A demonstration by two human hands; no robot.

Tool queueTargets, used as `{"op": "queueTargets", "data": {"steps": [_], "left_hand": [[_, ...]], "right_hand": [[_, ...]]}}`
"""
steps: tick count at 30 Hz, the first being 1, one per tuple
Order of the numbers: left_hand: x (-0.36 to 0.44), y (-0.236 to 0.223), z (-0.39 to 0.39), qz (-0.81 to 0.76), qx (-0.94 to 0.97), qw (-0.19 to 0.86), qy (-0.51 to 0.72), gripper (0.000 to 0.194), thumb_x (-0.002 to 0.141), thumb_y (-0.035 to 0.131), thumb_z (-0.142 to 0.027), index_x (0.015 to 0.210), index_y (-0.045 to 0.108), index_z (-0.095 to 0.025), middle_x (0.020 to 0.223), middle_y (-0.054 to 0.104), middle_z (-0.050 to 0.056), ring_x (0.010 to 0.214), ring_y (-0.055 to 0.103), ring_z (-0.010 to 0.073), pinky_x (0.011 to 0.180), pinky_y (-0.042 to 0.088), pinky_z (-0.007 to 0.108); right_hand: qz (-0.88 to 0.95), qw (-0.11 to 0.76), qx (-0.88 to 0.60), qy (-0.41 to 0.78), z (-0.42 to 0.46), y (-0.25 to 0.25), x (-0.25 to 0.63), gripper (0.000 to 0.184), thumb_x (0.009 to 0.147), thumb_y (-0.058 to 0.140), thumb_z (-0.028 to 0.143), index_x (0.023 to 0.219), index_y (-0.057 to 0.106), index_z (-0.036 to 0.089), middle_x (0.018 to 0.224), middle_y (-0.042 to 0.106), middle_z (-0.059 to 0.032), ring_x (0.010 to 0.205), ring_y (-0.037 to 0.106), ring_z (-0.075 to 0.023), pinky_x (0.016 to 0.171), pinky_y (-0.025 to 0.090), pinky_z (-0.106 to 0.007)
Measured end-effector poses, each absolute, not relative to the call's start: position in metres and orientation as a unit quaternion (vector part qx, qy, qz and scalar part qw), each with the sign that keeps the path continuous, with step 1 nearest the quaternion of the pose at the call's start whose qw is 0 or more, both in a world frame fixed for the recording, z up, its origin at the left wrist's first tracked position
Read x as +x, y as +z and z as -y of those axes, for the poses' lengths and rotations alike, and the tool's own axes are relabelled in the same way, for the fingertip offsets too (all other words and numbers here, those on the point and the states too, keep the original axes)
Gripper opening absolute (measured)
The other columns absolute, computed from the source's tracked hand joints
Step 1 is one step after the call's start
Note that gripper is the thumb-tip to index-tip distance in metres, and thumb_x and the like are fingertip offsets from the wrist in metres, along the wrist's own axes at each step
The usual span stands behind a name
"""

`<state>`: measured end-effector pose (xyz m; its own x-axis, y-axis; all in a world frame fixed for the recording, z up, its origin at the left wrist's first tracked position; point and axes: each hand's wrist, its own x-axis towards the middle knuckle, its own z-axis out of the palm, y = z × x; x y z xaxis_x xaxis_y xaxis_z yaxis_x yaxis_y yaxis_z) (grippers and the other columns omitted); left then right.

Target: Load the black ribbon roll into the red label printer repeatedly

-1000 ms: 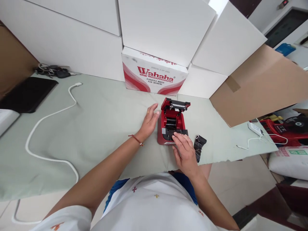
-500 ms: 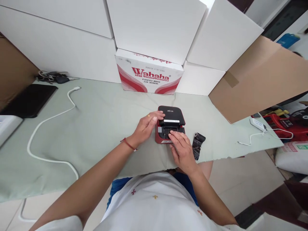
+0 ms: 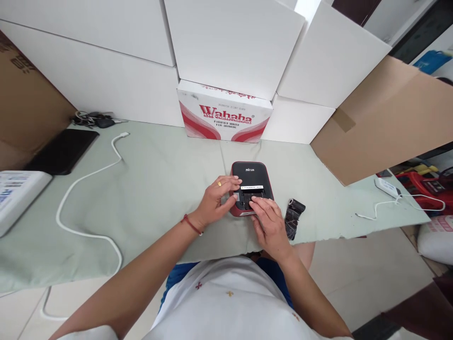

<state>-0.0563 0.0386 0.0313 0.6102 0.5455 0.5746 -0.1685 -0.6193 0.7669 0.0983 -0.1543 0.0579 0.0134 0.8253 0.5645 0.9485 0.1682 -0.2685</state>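
A small red label printer (image 3: 252, 173) with a black top lies on the cloth-covered table, its lid down. A white printed strip crosses the lid's front edge. My left hand (image 3: 215, 200), wearing a ring and red bracelet, holds the printer's left side, fingers on the lid and thumb by the front panel. At the front right corner my right hand (image 3: 271, 222) grips the printer, fingertips on the black front panel and thumb low on the front side. Beside that hand lies a roll of crinkled black film (image 3: 294, 217) with a pale core, partly unwound.
A Wahaba-type red-and-white carton (image 3: 226, 115) stands behind, against large white boxes (image 3: 230, 42). At left are a white cable (image 3: 79, 179), a black tablet-like slab (image 3: 67, 151), keys (image 3: 94, 119) and a white device (image 3: 21, 193). A cardboard panel (image 3: 375, 123) and a white adapter (image 3: 387, 188) are at right.
The printer's raised lid has swung down over the black roll inside, pushed by my left hand. My left fingers have come onto the lid; my right hand stays at the front panel.
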Motion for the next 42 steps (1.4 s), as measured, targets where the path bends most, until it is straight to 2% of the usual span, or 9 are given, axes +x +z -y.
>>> {"op": "queueTargets", "data": {"steps": [5,8,12,20,26,29,33,38,42], "left_hand": [[-0.056,0.027,-0.04,-0.129,0.744,0.526,0.39,0.031,0.102,0.07,-0.053,0.119,0.077,-0.029,0.15,0.073,0.012,0.158,0.053,0.0352,0.136,0.036,0.065],[-0.051,0.021,-0.036,-0.162,0.712,0.57,0.376,0.059,0.1,0.073,-0.057,0.153,0.061,-0.033,0.186,0.031,0.009,0.177,0.019,0.0345,0.144,0.016,0.062],[-0.046,0.01,-0.035,-0.182,0.667,0.63,0.354,0.103,0.094,0.079,-0.062,0.176,0.023,-0.039,0.193,-0.003,0.005,0.179,-0.008,0.0332,0.145,0.001,0.059],[-0.037,-0.003,-0.036,-0.141,0.612,0.694,0.352,0.113,0.088,0.082,-0.067,0.176,0.018,-0.038,0.192,0.012,0.008,0.179,0.007,0.0326,0.146,0.011,0.055],[-0.037,-0.005,-0.035,-0.139,0.597,0.707,0.352,0.1,0.09,0.083,-0.061,0.171,0.031,-0.035,0.187,0.027,0.01,0.176,0.022,0.0342,0.144,0.024,0.055],[-0.036,-0.004,-0.035,-0.133,0.577,0.724,0.354,0.095,0.088,0.085,-0.055,0.167,0.036,-0.036,0.184,0.035,0.008,0.174,0.027,0.0334,0.144,0.027,0.054],[-0.035,-0.004,-0.036,-0.137,0.571,0.73,0.35,0.093,0.087,0.085,-0.051,0.165,0.038,-0.034,0.181,0.04,0.009,0.173,0.031,0.0343,0.143,0.029,0.055],[-0.037,-0.003,-0.037,-0.134,0.575,0.732,0.34,0.09,0.088,0.084,-0.045,0.165,0.038,-0.034,0.183,0.036,0.007,0.175,0.026,0.0336,0.144,0.025,0.055],[-0.038,-0.003,-0.035,-0.134,0.585,0.722,0.345,0.088,0.091,0.08,-0.044,0.166,0.036,-0.035,0.184,0.035,0.007,0.175,0.026,0.0343,0.144,0.025,0.057]], "right_hand": [[0.701,0.31,-0.635,-0.096,0.155,0.058,0.099,0.055,0.109,0.054,0.013,0.163,0.054,0.024,0.154,0.07,-0.0115,0.141,0.062,-0.0262,0.122,0.052,-0.052],[0.699,0.31,-0.637,-0.099,0.156,0.058,0.1,0.054,0.108,0.056,0.012,0.161,0.055,0.023,0.154,0.07,-0.0116,0.14,0.063,-0.0264,0.122,0.051,-0.052],[0.698,0.309,-0.639,-0.097,0.156,0.057,0.1,0.056,0.108,0.055,0.012,0.163,0.054,0.024,0.155,0.07,-0.0116,0.141,0.062,-0.0265,0.124,0.05,-0.053],[0.692,0.319,-0.645,-0.068,0.158,0.064,0.099,0.05,0.109,0.057,0.017,0.159,0.06,0.025,0.154,0.071,-0.0117,0.14,0.064,-0.0274,0.122,0.052,-0.054],[0.668,0.345,-0.658,0.038,0.139,0.114,0.129,0.033,0.114,0.054,0.035,0.137,0.075,0.024,0.128,0.082,-0.0102,0.113,0.079,-0.0236,0.102,0.063,-0.041],[0.642,0.215,-0.734,0.055,0.102,0.137,0.143,0.036,0.114,0.049,0.033,0.136,0.076,0.021,0.124,0.083,-0.0093,0.104,0.08,-0.0222,0.096,0.063,-0.037],[0.628,-0.017,-0.775,0.067,0.042,0.144,0.142,0.033,0.106,0.062,0.023,0.135,0.077,0.023,0.136,0.08,-0.0116,0.118,0.078,-0.0322,0.1,0.061,-0.045],[0.616,-0.088,-0.779,0.079,0.007,0.134,0.129,0.023,0.088,0.076,0.01,0.11,0.083,0.016,0.116,0.083,-0.0207,0.109,0.079,-0.0379,0.092,0.06,-0.046],[0.613,-0.083,-0.782,0.074,0.018,0.138,0.129,0.027,0.09,0.076,0.016,0.117,0.082,0.018,0.125,0.081,-0.0191,0.109,0.078,-0.0368,0.089,0.06,-0.045]]}}
